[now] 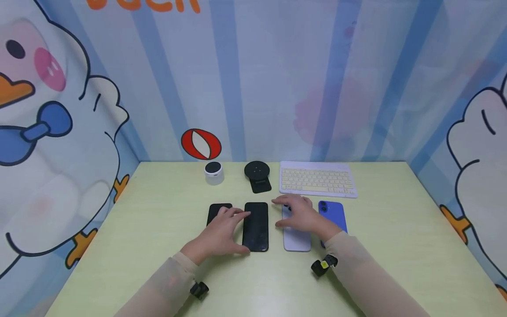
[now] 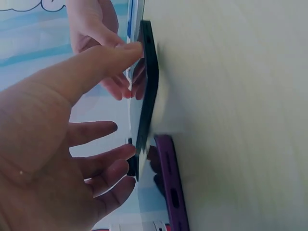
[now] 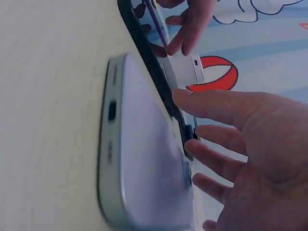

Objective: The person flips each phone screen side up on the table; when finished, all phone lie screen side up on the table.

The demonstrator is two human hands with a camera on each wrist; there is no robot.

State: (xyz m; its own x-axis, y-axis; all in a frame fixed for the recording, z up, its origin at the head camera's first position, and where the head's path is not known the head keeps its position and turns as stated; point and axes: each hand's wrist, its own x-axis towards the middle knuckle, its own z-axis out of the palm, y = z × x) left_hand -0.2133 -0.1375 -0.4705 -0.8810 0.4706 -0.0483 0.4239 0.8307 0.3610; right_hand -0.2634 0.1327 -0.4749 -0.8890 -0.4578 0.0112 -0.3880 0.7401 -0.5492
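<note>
Four-sided and dark-screened, a black phone (image 1: 255, 231) lies on the table between both hands. My left hand (image 1: 220, 234) spreads its thumb and fingers at that phone's left side; the thumb is close to its edge, and contact is hard to tell. Under the left hand, a purple-edged phone (image 2: 172, 192) lies screen up, partly hidden. My right hand (image 1: 299, 215) hovers over a lavender phone (image 3: 149, 168) lying back up, its fingers spread leftward and holding nothing. Right of it is a blue phone (image 1: 333, 214), back up, partly covered by the right wrist.
Along the table's back stand a small white speaker (image 1: 214, 174), a black round-topped stand (image 1: 257, 172) and a white keyboard (image 1: 318, 179). A cartoon-printed cloth (image 1: 269, 79) rises directly behind the table (image 1: 130, 246) and at both sides.
</note>
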